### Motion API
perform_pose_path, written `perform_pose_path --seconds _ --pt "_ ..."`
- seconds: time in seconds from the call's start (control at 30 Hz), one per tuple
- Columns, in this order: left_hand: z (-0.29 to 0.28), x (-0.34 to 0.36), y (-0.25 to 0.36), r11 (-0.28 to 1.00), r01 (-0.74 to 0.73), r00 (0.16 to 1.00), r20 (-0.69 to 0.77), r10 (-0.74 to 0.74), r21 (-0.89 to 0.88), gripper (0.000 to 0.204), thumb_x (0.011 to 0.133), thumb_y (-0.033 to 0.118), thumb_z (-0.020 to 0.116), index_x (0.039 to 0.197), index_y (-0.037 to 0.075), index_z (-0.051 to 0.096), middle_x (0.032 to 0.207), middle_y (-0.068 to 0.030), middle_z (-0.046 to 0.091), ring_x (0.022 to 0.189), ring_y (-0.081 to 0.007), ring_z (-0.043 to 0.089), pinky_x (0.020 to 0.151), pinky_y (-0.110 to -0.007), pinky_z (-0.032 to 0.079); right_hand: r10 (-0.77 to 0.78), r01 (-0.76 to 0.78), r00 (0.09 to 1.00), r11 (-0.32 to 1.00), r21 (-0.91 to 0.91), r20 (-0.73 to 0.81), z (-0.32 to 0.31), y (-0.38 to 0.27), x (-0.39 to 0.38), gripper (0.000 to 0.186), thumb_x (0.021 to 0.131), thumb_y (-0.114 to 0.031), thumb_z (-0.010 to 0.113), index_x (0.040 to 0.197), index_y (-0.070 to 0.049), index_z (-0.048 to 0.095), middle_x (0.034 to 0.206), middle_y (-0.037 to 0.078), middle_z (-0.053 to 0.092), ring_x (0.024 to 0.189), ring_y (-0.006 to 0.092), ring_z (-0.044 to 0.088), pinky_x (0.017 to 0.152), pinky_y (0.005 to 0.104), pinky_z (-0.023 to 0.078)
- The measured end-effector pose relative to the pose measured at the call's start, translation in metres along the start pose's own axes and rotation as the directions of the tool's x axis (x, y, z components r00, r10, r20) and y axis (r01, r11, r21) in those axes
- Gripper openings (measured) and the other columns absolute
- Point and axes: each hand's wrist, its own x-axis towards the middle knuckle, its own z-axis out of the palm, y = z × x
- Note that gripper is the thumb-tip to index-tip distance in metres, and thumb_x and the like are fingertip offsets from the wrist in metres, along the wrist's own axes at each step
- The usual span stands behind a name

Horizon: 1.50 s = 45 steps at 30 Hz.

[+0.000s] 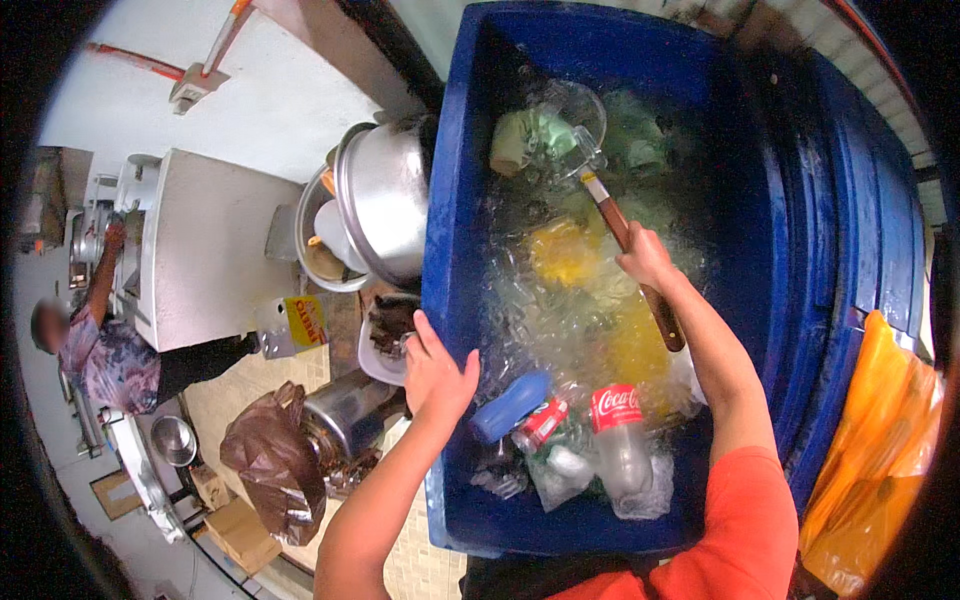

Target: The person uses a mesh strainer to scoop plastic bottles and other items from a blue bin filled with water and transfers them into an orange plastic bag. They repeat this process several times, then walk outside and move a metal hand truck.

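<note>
My right hand (648, 260) is closed around the brown wooden handle (610, 215) of a tool with a round, see-through head (585, 105), perhaps a strainer. Its head lies among crumpled clear and greenish plastic at the far end of a deep blue bin (452, 330). Over the bin's left rim, my left hand (435, 375) is open, fingers spread, holding nothing. Inside the bin, nearer me, lie a blue bottle (510, 407), a crushed red can (540, 424) and a clear plastic bottle with a red label (622, 450). Yellow plastic (563, 252) shows among the clear pieces.
Left of the bin stand large metal pots (390, 205), a white tub with dark contents (390, 330) and a brown plastic bag (275, 460). An orange plastic sack (855, 460) hangs at the right. Another person (115, 350) works at a counter far left.
</note>
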Motion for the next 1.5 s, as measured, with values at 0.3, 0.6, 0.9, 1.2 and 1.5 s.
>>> perform_pose_path --seconds 0.3,0.6,0.9,1.2,1.5 --pt "0.003 0.0 0.004 0.996 0.008 0.997 -0.076 -0.002 0.085 0.108 0.088 0.044 0.071 0.159 -0.002 0.004 0.127 -0.0279 0.048 0.11 -0.0446 0.059 0.092 -0.05 0.053 -0.013 0.011 0.999 0.999 0.043 0.046 -0.003 0.002 -0.088 0.042 0.074 -0.018 0.073 0.105 0.004 0.056 0.092 0.032 0.068 0.092 0.0497 0.067 0.08 0.0541 0.054" --pt "0.013 -0.011 0.01 0.62 -0.691 0.589 -0.206 0.781 0.372 0.079 0.086 0.034 0.074 0.15 0.005 0.037 0.149 -0.0272 0.039 0.144 -0.0451 0.032 0.116 -0.057 0.032 0.031 -0.064 0.975 0.988 0.144 0.22 0.027 0.025 -0.259 0.042 0.075 -0.022 0.075 0.105 0.002 0.058 0.089 0.031 0.068 0.088 0.049 0.068 0.078 0.0552 0.054" --pt "0.154 -0.021 0.02 0.974 0.094 0.987 0.144 -0.065 -0.205 0.101 0.081 0.038 0.079 0.154 -0.002 0.023 0.131 -0.0301 0.056 0.121 -0.0446 0.056 0.106 -0.053 0.043 0.013 -0.007 0.999 0.993 -0.114 0.052 0.026 0.025 -0.326 0.051 0.076 -0.034 0.081 0.108 0.0 0.062 0.115 0.028 0.064 0.111 0.0412 0.061 0.092 0.0495 0.051" --pt "0.135 -0.019 0.009 0.996 0.09 0.905 0.418 -0.074 -0.018 0.08 0.068 0.044 0.085 0.127 -0.001 0.054 0.114 -0.0203 0.07 0.109 -0.0395 0.066 0.091 -0.051 0.055 0.278 -0.252 0.955 0.945 -0.209 0.107 0.11 -0.058 -0.135 0.075 0.074 -0.047 0.084 0.124 0.003 0.057 0.123 0.023 0.063 0.116 0.0386 0.062 0.099 0.0493 0.05" --pt "0.022 -0.077 0.003 0.964 -0.004 0.937 0.335 0.097 -0.267 0.084 0.07 0.052 0.078 0.132 0.001 0.053 0.115 -0.0268 0.069 0.108 -0.0429 0.066 0.092 -0.051 0.053 0.002 -0.008 0.986 0.999 -0.034 -0.164 0.005 -0.084 -0.261 0.073 0.069 -0.037 0.083 0.118 0.008 0.053 0.114 0.028 0.058 0.109 0.0452 0.06 0.097 0.0492 0.05"
